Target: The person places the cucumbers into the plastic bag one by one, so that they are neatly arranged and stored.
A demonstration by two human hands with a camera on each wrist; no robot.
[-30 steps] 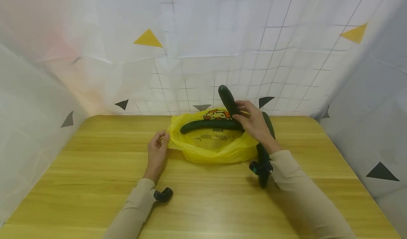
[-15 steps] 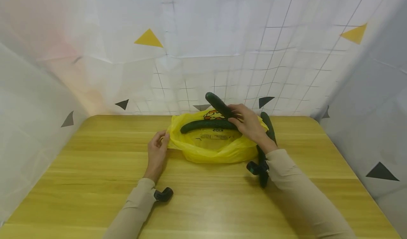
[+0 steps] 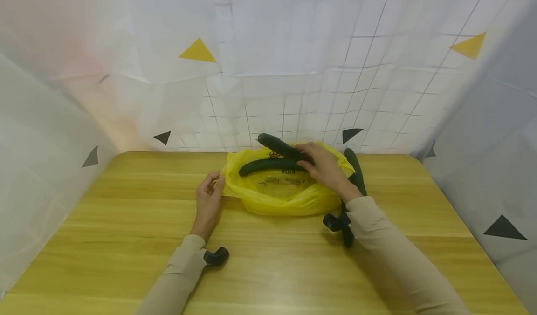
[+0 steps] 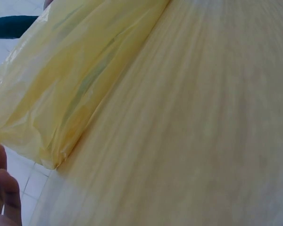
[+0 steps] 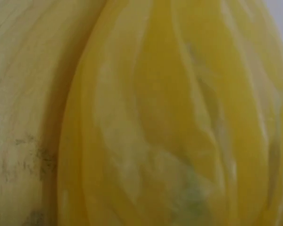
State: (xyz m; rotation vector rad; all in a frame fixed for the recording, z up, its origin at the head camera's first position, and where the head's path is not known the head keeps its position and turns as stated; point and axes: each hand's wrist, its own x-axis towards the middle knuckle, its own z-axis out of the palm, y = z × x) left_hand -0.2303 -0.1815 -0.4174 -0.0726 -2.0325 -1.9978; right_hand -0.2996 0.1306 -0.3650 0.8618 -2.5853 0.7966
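Well, the right grip [image 3: 324,168] pinches a cucumber [image 3: 277,143] (left grip [image 3: 208,198] pinches the yellow bag [image 3: 281,207]).

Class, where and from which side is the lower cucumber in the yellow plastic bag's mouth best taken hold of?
Take the lower cucumber by its left half, probably from above on the near side, through the mouth of the yellow plastic bag. It lies crosswise, long and slightly curved, with that half exposed; its right end is hidden, and the upper cucumber slants just beyond.
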